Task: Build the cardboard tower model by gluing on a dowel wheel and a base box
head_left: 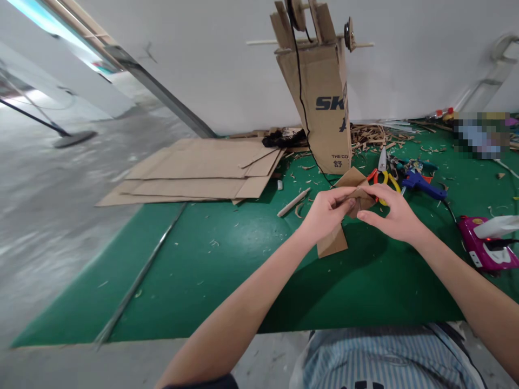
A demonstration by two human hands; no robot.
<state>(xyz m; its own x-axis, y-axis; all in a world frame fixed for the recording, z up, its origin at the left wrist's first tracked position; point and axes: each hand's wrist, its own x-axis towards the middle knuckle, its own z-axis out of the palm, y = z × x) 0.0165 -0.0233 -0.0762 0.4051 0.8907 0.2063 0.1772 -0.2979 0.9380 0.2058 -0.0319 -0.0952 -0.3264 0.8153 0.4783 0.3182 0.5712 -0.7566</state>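
Observation:
My left hand (326, 213) pinches a small folded piece of cardboard (365, 201) between thumb and fingers above the green table. On the other side, my right hand (393, 213) has its fingers against the top of the same piece, its thumb lying near the lower edge. Part of the piece is hidden by the fingers. Below my hands lies a brown cardboard strip (333, 243). Just beyond them are pliers with red and yellow handles (381, 175) and a blue glue gun (425, 186). A pencil-like stick (294, 203) rests left of my left hand.
A tall cardboard box (320, 119) with a rod and wheels on top stands against the wall. Flat cardboard sheets (194, 167) are stacked at left. A magenta power strip (484, 243) sits at right. Cardboard scraps (375, 135) litter the green table (227, 259).

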